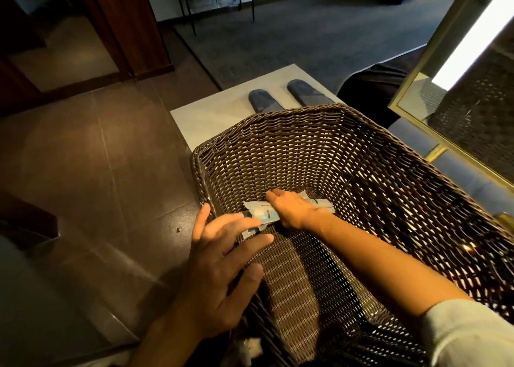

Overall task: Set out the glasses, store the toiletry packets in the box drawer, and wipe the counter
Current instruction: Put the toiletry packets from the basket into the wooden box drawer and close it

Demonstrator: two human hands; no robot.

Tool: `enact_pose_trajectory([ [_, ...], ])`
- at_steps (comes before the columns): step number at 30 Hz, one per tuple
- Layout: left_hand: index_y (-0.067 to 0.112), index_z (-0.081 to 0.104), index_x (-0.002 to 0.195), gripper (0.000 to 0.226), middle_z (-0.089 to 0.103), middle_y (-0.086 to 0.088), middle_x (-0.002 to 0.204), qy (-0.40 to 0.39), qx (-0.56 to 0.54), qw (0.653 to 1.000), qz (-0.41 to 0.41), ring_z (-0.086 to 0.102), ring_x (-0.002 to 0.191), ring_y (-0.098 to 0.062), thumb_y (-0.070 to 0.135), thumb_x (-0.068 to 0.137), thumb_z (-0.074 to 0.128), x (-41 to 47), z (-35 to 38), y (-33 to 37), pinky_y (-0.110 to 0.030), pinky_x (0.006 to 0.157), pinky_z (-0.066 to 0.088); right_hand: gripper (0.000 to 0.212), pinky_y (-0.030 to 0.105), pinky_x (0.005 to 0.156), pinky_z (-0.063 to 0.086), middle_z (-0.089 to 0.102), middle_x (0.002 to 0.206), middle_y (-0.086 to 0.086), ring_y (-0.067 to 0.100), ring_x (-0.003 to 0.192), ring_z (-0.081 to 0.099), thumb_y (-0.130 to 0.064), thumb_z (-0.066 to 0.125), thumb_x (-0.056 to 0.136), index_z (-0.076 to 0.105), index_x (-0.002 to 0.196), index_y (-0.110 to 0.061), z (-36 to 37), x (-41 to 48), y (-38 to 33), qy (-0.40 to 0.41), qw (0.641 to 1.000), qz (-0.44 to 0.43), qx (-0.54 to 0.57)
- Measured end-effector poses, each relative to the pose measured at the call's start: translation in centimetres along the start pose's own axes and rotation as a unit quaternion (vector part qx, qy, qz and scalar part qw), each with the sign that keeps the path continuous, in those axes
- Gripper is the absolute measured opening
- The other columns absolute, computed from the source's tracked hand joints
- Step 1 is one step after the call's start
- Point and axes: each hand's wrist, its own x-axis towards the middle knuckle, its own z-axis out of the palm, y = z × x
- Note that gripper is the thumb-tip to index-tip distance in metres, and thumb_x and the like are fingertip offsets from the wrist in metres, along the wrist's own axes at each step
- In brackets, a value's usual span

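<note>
Reaching into a large woven basket (347, 158), both hands gather toiletry packets (260, 212) from its floor. The basket, dark wicker with openwork walls, fills the right half of the view, its far rim overlapping a pale mat (211, 116) on the brown tiled floor (97, 158); two dark slippers (289, 97) lie side by side on the mat, just beyond that rim. A framed mirror (459, 102) stands at the right edge of the view.

Contents: the only items visible inside are a few flat, pale packets lying against the near-left corner of the basket floor. How many there are cannot be told, since the hands cover part of them.

Right hand (294, 211): deep inside, palm down, fingers curled over one end of the packets; whether it grips or merely presses them is not shown. Left hand (219, 264): draped over the near-left rim, fingers spread apart, its fingertips (254, 222) touching the other end of the packets.

Risk, as judged: the packets look thin and slick, so a loose pinch could fan them and let one slide back to the floor. The open weave may also catch a packet edge during lifting. Neither box drawer nor glasses nor counter is visible.
</note>
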Motion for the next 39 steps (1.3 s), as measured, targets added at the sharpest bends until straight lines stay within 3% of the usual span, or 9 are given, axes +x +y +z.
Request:
enact_pose_trajectory([
  [5, 0.027, 0.065, 0.126, 0.046, 0.059, 0.003, 0.136, -0.005, 0.006, 1.0, -0.002, 0.044, 0.137, -0.016, 0.047, 0.105, 0.029, 0.0, -0.2, 0.2, -0.052, 0.124, 0.005, 0.038, 0.033, 0.093, 0.051, 0.051, 0.128, 0.013, 0.03, 0.108, 0.061, -0.008, 0.075, 0.08, 0.061, 0.116, -0.006, 1.2, 0.0, -0.3, -0.04, 0.999, 0.005, -0.003],
  [11, 0.027, 0.063, 0.125, 0.045, 0.059, 0.004, 0.134, 0.007, 0.002, 1.0, 0.006, 0.043, 0.137, -0.011, 0.046, 0.105, 0.028, 0.2, -0.1, 0.3, -0.05, 0.124, 0.005, 0.027, 0.038, 0.1, 0.047, 0.056, 0.122, 0.007, 0.025, 0.115, 0.053, -0.03, 0.077, 0.079, 0.07, 0.098, -0.013, 0.8, -1.1, 0.5, -0.035, 0.997, -0.02, -0.069],
  [14, 0.027, 0.063, 0.125, 0.045, 0.06, 0.003, 0.133, 0.011, -0.002, 1.0, 0.007, 0.043, 0.137, -0.01, 0.047, 0.105, 0.028, 0.2, -0.1, 0.3, -0.049, 0.124, 0.005, 0.043, 0.032, 0.09, 0.052, 0.06, 0.117, 0.006, 0.026, 0.106, 0.063, -0.037, 0.079, 0.081, 0.065, 0.112, -0.011, 0.4, -1.4, 1.3, -0.065, 0.997, -0.014, -0.043],
  [19, 0.026, 0.064, 0.124, 0.046, 0.059, 0.004, 0.134, 0.01, 0.004, 1.0, 0.007, 0.044, 0.136, -0.013, 0.047, 0.105, 0.028, 0.2, 0.0, 0.2, -0.049, 0.124, 0.005, 0.066, 0.034, 0.09, 0.053, 0.057, 0.125, 0.008, 0.028, 0.108, 0.063, -0.019, 0.076, 0.083, 0.048, 0.142, -0.019, 0.4, -1.1, 1.2, -0.082, 0.994, -0.045, -0.052],
  [24, 0.028, 0.063, 0.127, 0.046, 0.06, 0.003, 0.135, -0.004, 0.011, 1.0, 0.001, 0.044, 0.137, -0.011, 0.048, 0.105, 0.028, 0.0, -0.1, 0.0, -0.051, 0.125, 0.003, 0.031, 0.034, 0.091, 0.052, 0.064, 0.114, 0.013, 0.03, 0.108, 0.063, -0.017, 0.069, 0.087, 0.063, 0.116, -0.01, 0.8, -0.2, -0.5, -0.132, 0.991, -0.037, 0.001],
  [28, 0.028, 0.065, 0.126, 0.046, 0.058, 0.006, 0.137, -0.012, 0.009, 1.0, -0.002, 0.044, 0.137, -0.012, 0.048, 0.104, 0.029, 0.0, -0.3, 0.2, -0.049, 0.125, 0.002, 0.036, 0.039, 0.099, 0.05, 0.062, 0.116, 0.011, 0.028, 0.11, 0.058, -0.024, 0.074, 0.085, 0.067, 0.117, -0.01, 1.2, -0.6, -1.5, -0.164, 0.984, -0.04, -0.056],
  [33, 0.026, 0.065, 0.124, 0.043, 0.061, 0.003, 0.135, -0.005, -0.001, 1.0, -0.005, 0.049, 0.133, -0.018, 0.045, 0.105, 0.031, 0.2, -0.4, 0.7, -0.054, 0.124, 0.006, 0.024, 0.041, 0.099, 0.052, 0.063, 0.093, 0.003, 0.024, 0.092, 0.062, -0.026, 0.066, 0.09, 0.065, 0.108, -0.01, -0.7, -2.4, -2.2, -0.203, 0.976, -0.045, -0.067],
  [36, 0.022, 0.068, 0.124, 0.049, 0.062, 0.0, 0.132, -0.01, 0.002, 1.0, -0.004, 0.049, 0.132, -0.019, 0.044, 0.105, 0.029, 0.1, -0.4, 0.8, -0.055, 0.124, 0.007, 0.021, 0.031, 0.085, 0.056, 0.063, 0.09, 0.004, 0.02, 0.084, 0.06, -0.02, 0.062, 0.092, 0.064, 0.109, -0.008, -3.8, -4.7, -1.9, -0.175, 0.982, -0.042, -0.052],
  [39, 0.022, 0.072, 0.121, 0.056, 0.062, 0.002, 0.131, -0.018, 0.017, 1.0, -0.016, 0.049, 0.131, -0.017, 0.047, 0.105, 0.025, -0.1, -0.3, 0.8, -0.052, 0.125, 0.006, 0.034, 0.033, 0.083, 0.057, 0.067, 0.097, 0.005, 0.021, 0.084, 0.06, -0.026, 0.066, 0.089, 0.057, 0.119, -0.012, -7.0, -8.4, -1.4, -0.094, 0.995, -0.024, -0.017],
])
